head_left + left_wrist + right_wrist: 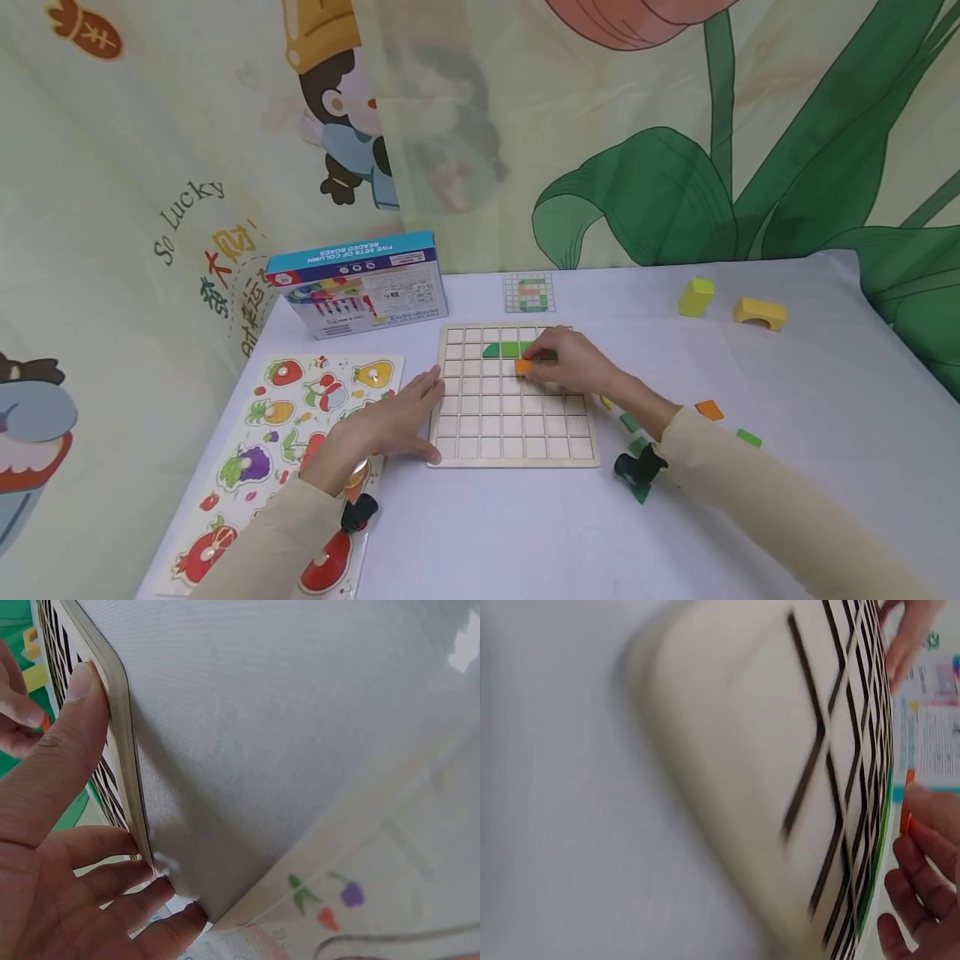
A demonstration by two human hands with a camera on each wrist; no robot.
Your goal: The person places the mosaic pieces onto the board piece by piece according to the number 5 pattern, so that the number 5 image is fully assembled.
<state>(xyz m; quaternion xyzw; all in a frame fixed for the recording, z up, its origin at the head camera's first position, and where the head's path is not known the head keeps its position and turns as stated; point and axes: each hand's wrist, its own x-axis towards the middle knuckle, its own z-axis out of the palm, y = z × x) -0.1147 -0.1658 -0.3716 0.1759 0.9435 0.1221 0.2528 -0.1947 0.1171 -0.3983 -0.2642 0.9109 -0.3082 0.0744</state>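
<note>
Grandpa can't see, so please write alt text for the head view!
A right hand has an orange piece in its grip over a wooden grid board bearing green pieces; the left hand touches the board's left edge. Fruit pictures lie left, a box behind.

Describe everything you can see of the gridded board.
The gridded board is flat, roughly square and pale, wood-like, with rounded corners and dark lines dividing its face into cells. It lies on the white-covered table, green pieces towards its far side. The left hand touches its left edge; the right hand holds an orange piece over it.
</note>
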